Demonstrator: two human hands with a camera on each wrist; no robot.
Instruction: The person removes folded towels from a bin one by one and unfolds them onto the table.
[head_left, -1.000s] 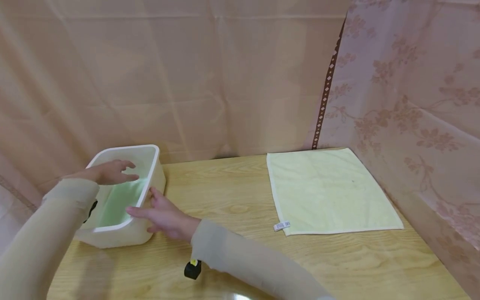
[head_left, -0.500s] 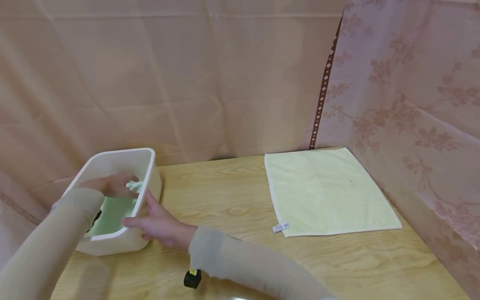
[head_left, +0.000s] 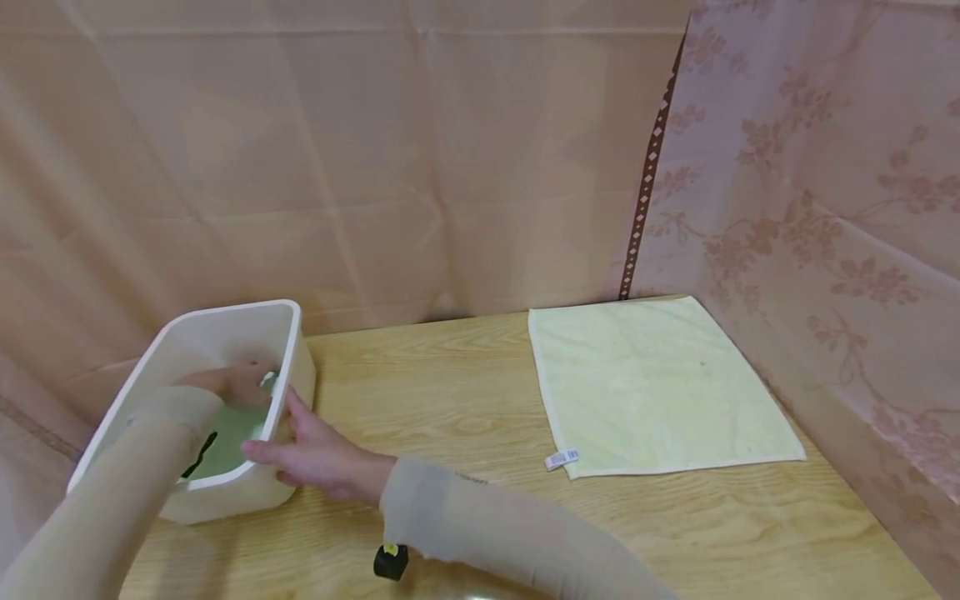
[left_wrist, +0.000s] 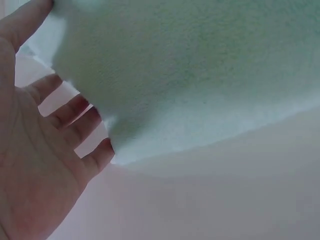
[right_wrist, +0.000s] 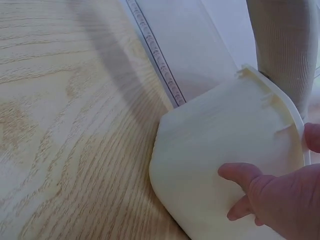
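My left hand (head_left: pixel 243 383) reaches down inside a white plastic bin (head_left: pixel 288 354) at the left of the table. It pinches the edge of a pale green towel (left_wrist: pixel 190 80), thumb on the near face and fingertips hidden behind the cloth. More of that green towel (head_left: pixel 234 442) shows at the bottom of the bin. My right hand (head_left: pixel 330 454) grips the bin's right side, thumb over the rim and fingers against the outer wall (right_wrist: pixel 210 145). The bin stands on the wood-grain table.
A pale yellow towel (head_left: pixel 660 387) lies spread flat at the right, its white label (head_left: pixel 562 459) at the near left corner. Curtains (head_left: pixel 450 158) hang right behind the table. A small black device (head_left: pixel 391 562) hangs under the right sleeve.
My left hand has gone deeper into the bin and taken hold of the green towel. The bin has shifted slightly left, with my right hand closing on its side. The yellow towel stays put.
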